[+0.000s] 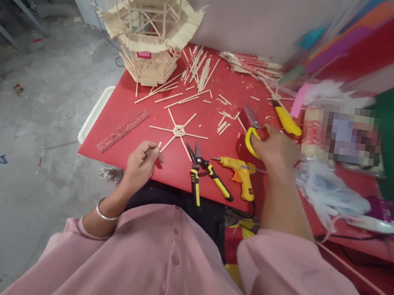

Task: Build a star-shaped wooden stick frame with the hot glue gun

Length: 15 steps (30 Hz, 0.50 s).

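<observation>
My left hand is closed in a pinch on a short wooden stick near the front edge of the red table. Just beyond it lies a star of thin sticks glued round a small hexagon. My right hand is closed on yellow-handled scissors, blades pointing away to the upper left. Between my hands lie yellow-and-black snips and a yellow glue gun.
A tall stick-built tower model stands at the table's far left corner, with loose sticks scattered beside it. A red ruler lies at left. A second yellow tool, white fluff and coloured sheets crowd the right.
</observation>
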Motion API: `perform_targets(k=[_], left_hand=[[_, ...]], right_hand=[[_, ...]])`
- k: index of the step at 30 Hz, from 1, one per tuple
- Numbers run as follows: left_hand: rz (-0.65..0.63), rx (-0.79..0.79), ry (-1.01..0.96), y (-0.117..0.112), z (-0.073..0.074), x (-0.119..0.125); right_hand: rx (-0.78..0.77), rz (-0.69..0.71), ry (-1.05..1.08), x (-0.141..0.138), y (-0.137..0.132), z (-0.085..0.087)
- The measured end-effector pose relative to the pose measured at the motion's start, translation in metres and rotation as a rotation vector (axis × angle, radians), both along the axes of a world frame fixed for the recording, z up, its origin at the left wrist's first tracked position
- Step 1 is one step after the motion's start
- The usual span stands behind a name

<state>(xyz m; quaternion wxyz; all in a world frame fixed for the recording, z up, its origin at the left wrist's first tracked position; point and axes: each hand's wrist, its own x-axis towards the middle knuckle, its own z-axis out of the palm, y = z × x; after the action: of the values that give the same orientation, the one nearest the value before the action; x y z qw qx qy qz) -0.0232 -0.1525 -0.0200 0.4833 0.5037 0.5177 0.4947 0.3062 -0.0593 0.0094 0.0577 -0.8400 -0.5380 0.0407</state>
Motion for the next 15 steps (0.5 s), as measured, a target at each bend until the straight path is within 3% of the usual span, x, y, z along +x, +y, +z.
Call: perform_targets(k=[2, 4, 7, 10, 12, 15], left_hand=[[0.005, -0.001, 0.11, 0.011, -0.001, -0.002], [0.03, 0.015, 0.227, 0.021, -0.002, -0.005], [0.091, 0.05, 0.366, 0.036, -0.003, -0.006], [0.1, 0.077, 0.478, 0.05, -0.004, -0.005], [0.065, 0.077, 0.553, 0.058, -0.004, -0.003], [0.037, 0.048, 0.669, 0.066, -0.006, 0.003]], right_hand=[[-0.081, 0.03, -0.008, 0.006, 0.007, -0.001], [0.008, 0.141, -0.03, 0.001, -0.003, 0.003], [0.236, 0.31, 0.059, -0.026, -0.044, 0.009], [0.155, 0.479, 0.247, -0.063, -0.098, 0.002], [0.124, 0.567, 0.135, -0.082, -0.128, -0.008], [0.076, 0.556, 0.027, -0.095, -0.152, -0.022]])
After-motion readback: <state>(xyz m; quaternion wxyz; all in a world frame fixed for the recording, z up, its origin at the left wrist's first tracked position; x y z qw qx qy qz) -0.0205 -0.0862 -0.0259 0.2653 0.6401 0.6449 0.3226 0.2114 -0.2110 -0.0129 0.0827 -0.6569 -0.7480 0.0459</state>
